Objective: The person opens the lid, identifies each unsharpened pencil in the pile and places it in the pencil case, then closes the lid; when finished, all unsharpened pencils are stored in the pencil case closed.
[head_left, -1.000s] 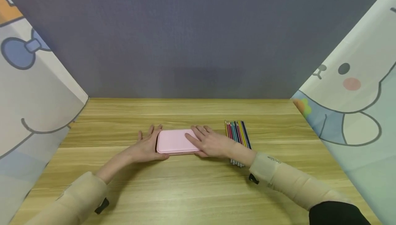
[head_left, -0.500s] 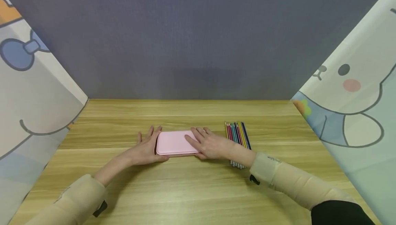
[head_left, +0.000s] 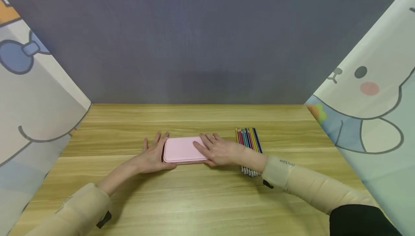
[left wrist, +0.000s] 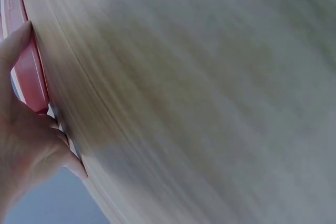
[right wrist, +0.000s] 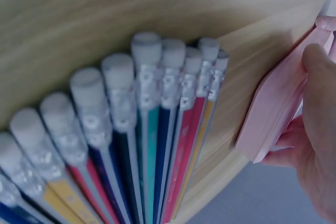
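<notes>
The pink case point(head_left: 182, 149) lies flat and closed on the table point(head_left: 201, 200), its long side running from 9 to 3 o'clock, right in front of me at the middle of the table. My left hand point(head_left: 152, 155) is at its 9 o'clock end: my fingers point(head_left: 161, 138) lie nearly straight along that short edge, and my thumb touches the near corner at about 7 o'clock. In the left wrist view my thumb presses the case's side. My right hand point(head_left: 220, 151) covers the 3 o'clock end, fingers point(head_left: 202, 146) spread flat on the lid and thumb tucked against the near edge, so I grip nothing, only press and steady it. Just beyond my right hand at 3 o'clock lies a row of coloured pencils point(head_left: 249, 140), side by side, erasers towards me, partly under my wrist. Grey wall stands at 12 o'clock.
</notes>
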The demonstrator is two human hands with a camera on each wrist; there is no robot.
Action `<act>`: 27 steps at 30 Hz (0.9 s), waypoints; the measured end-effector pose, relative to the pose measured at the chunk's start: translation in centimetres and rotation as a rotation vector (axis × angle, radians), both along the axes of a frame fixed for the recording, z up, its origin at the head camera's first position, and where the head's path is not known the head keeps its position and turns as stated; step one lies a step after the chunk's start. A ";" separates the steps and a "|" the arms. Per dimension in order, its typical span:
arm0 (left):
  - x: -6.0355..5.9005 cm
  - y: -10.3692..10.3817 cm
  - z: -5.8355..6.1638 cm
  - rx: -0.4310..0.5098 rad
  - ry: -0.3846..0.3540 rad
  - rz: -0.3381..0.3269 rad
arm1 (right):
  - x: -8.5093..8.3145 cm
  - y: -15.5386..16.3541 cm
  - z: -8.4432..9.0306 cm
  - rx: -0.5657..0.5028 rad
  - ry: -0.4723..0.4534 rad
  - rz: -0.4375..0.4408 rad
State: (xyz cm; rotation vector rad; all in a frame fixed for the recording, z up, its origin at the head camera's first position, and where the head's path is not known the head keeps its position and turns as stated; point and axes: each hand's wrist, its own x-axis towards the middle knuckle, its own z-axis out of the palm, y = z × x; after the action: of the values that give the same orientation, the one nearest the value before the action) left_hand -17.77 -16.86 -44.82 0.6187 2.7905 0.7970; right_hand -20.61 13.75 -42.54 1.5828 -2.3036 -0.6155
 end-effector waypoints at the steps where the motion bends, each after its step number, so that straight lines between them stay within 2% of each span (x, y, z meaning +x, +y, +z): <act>1: 0.0 0.0 0.0 -0.009 -0.004 0.003 | 0.0 0.0 0.1 0.007 -0.002 -0.001; 13: -0.1 -0.2 0.5 -0.092 0.024 0.010 | -0.3 -0.3 0.5 0.035 -0.093 -0.040; 20: -0.2 -0.3 0.6 -0.086 0.014 0.006 | -0.2 -0.4 0.3 0.019 -0.084 -0.070; 27: 0.0 -0.2 0.3 -0.066 0.002 0.015 | 0.2 -0.2 -0.4 -0.024 -0.144 -0.117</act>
State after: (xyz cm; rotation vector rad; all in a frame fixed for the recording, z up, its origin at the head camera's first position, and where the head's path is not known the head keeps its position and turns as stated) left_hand -17.79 -17.11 -44.55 0.5888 2.8134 0.7042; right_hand -20.42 13.59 -42.94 1.5360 -2.5136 -0.5144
